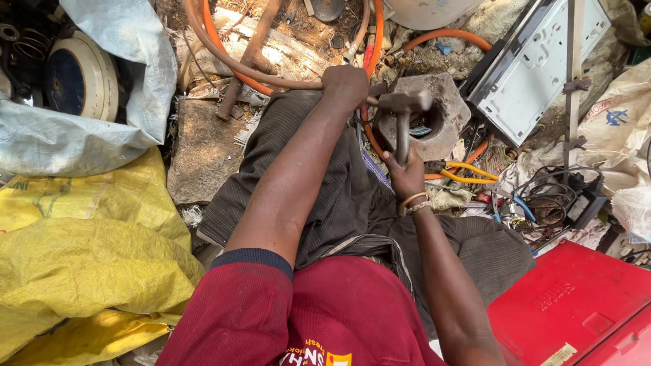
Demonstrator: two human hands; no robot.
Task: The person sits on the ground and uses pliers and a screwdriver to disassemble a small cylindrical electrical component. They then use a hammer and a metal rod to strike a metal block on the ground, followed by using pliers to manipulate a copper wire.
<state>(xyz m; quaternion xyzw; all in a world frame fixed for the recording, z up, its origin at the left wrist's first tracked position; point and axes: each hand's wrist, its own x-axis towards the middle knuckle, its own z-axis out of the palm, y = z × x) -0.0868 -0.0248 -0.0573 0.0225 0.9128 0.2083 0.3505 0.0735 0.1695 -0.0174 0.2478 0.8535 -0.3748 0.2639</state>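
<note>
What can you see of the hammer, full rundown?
The hammer has a dull grey metal head with blocky ends and a slim dark shaft, also metal by its look. It stands nearly upright in the view, head away from the person, handle end toward them. The right hand grips the lower shaft, fingers wrapped around it. The head sits over the hollowed grey stone block, close beside the left hand, which is closed around something small at the block's edge. Whether the head touches the block cannot be told.
</note>
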